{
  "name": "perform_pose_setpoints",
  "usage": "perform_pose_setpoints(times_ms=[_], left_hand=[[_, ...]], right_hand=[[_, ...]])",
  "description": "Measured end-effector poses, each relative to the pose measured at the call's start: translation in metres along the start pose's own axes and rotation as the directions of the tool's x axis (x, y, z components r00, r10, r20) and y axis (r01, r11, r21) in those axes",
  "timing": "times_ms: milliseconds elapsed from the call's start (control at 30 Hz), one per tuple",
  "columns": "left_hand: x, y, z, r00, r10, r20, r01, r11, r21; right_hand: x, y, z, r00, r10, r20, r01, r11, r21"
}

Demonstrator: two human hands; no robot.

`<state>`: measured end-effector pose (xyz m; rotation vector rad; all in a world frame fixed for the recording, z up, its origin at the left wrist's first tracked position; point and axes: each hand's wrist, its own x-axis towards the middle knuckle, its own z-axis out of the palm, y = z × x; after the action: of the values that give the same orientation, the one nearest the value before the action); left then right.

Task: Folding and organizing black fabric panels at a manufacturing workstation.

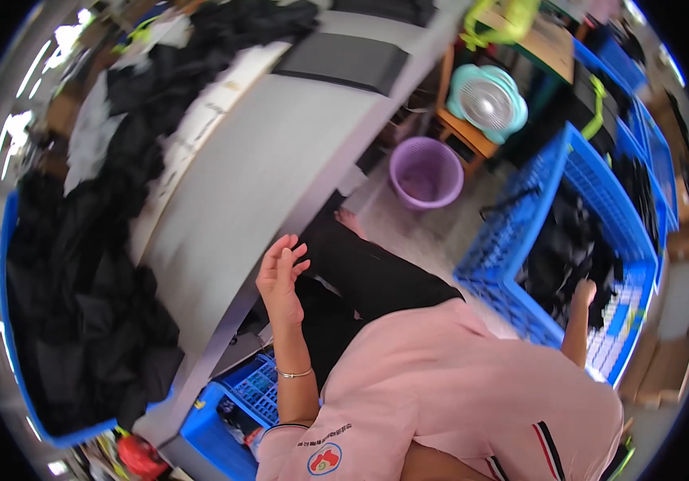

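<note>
While the person leans to their right in the head view, the left hand (281,276) is raised with open, loosely spread fingers and holds nothing; it hovers just beside the edge of the grey table (272,160). A thin bracelet (295,373) circles that wrist. The right hand (584,293) reaches down into the blue crate (521,224) on the floor, among the black garments (561,248) lying in it; the hand is blurred and I cannot tell whether it grips any cloth. On the table's far left a heap of black clothes (80,280) spills over a blue bin (16,337). Beyond the table stand a purple bucket (426,172) and, on a wooden stool, a teal fan (487,103). A smaller blue basket (252,389) sits under the table near the left arm.
</note>
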<state>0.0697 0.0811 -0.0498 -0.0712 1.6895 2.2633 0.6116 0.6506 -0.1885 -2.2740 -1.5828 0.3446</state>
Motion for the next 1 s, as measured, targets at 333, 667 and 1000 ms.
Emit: perform_pose_setpoints(times_ms=[333,667,1000], left_hand=[[0.047,0.047,-0.107,0.812,0.534,-0.235,-0.294,0.722,0.626],[0.051,0.045,-0.103,0.775,0.562,-0.289,-0.264,0.704,0.66],[0.048,0.053,-0.1,0.788,0.515,-0.338,-0.206,0.738,0.643]], right_hand=[[-0.352,-0.432,0.041,0.192,-0.971,-0.139,0.732,0.048,0.679],[-0.465,-0.757,0.133,-0.053,-0.924,-0.379,0.867,-0.231,0.442],[-0.49,-0.826,0.181,0.001,-0.969,-0.247,0.947,-0.079,0.312]])
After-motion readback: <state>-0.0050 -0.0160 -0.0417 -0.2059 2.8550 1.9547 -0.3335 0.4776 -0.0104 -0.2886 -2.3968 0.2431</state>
